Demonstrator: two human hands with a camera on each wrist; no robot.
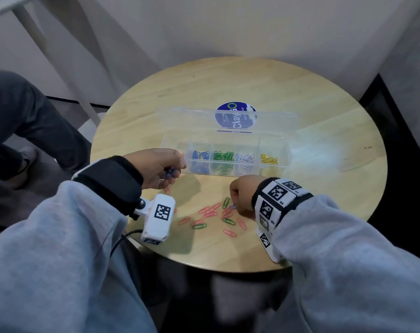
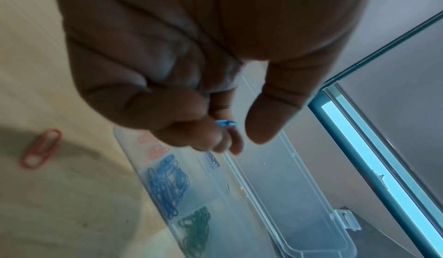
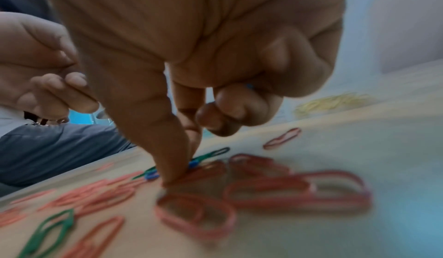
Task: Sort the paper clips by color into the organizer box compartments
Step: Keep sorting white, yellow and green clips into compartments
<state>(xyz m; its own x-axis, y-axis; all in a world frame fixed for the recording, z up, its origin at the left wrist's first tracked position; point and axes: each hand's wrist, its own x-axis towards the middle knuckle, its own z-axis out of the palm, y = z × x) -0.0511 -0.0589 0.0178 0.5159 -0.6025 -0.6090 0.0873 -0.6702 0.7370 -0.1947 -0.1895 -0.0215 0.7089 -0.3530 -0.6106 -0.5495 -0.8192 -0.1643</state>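
Observation:
The clear organizer box [image 1: 284, 150] lies open on the round table, with blue [image 1: 200, 156], green [image 1: 223, 156], white [image 1: 245, 157] and yellow clips [image 1: 269, 159] in separate compartments. My left hand [image 1: 173, 174] hovers at the box's left end, its curled fingers holding a blue clip [image 2: 226, 123]. My right hand [image 1: 233, 203] is down on the loose pile, thumb and index finger pinching a blue clip [image 3: 152, 175] against the table. Red clips [image 1: 210, 211] and green clips [image 1: 228, 221] lie scattered around it. The leftmost compartment holds a few red clips [image 2: 154, 149].
The box's clear lid [image 1: 228, 118] lies open behind it over a blue round sticker [image 1: 235, 109]. One red clip [image 2: 40, 148] lies alone near the box's left end. A person's leg in dark trousers [image 1: 24, 111] is at the left of the table. The near table edge [image 1: 204, 266] is close to the pile.

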